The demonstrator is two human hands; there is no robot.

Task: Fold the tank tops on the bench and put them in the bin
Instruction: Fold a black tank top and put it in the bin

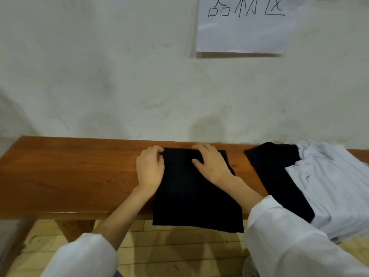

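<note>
A folded black tank top (191, 196) lies across the middle of the wooden bench (69, 172), its far edge close to the bench's back edge and its near part hanging over the bench's front edge. The left hand (150, 166) sits on the bench top at the cloth's left side, towards the bench's back edge, with the fingers curled in and pinching the cloth's left edge near its far corner. The right hand (211, 162) lies palm down on the far part of the tank top, above the bench's middle, with its fingers straight and slightly spread, pressing the cloth flat against the wood. Both forearms reach in over the bench's front edge, out of a left sleeve (83, 256) and a right sleeve (289, 236), both white. At the bench's right end rests a loose pile, apart from the folded piece with bare wood between them: a second black garment (279, 176) on the side nearer the bench's middle, and pale blue garments (329, 186) partly over it, spilling past the bench's front edge. Behind the bench stands a whitish wall (99, 76), and high above the bench's right half a paper sheet (243, 33) with handwritten characters hangs on it. Below the bench's front edge shows a light wooden floor (179, 246)
</note>
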